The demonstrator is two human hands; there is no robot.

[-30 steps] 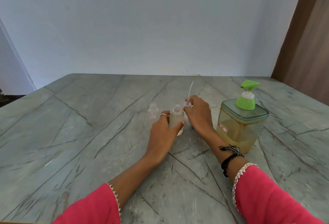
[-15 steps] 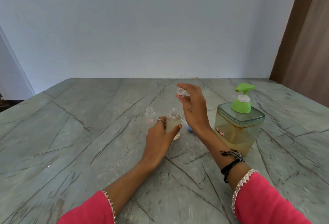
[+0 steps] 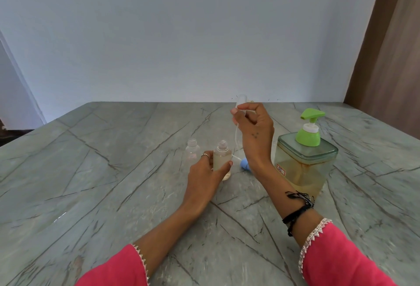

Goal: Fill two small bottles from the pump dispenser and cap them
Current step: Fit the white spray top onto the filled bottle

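My left hand [image 3: 204, 175] grips a small clear bottle [image 3: 222, 160] that stands upright on the table, open at the neck and filled with pale liquid. A second small bottle [image 3: 192, 150], open and seemingly without liquid, stands just to its left. My right hand [image 3: 255, 133] is raised above and to the right of the held bottle, pinching a clear spray cap [image 3: 240, 101] whose thin tube hangs down toward the table. The pump dispenser [image 3: 305, 160], a square clear jar of yellowish liquid with a green pump head, stands to the right.
A small blue cap [image 3: 244, 164] with a white tube lies on the table behind my right wrist. The grey veined stone table [image 3: 102, 183] runs back to a pale wall. A brown wooden panel [image 3: 391, 46] rises at the right.
My right hand has lifted the spray cap from the table and turned it so the tube now hangs downward. My left hand has kept hold of the filled bottle.
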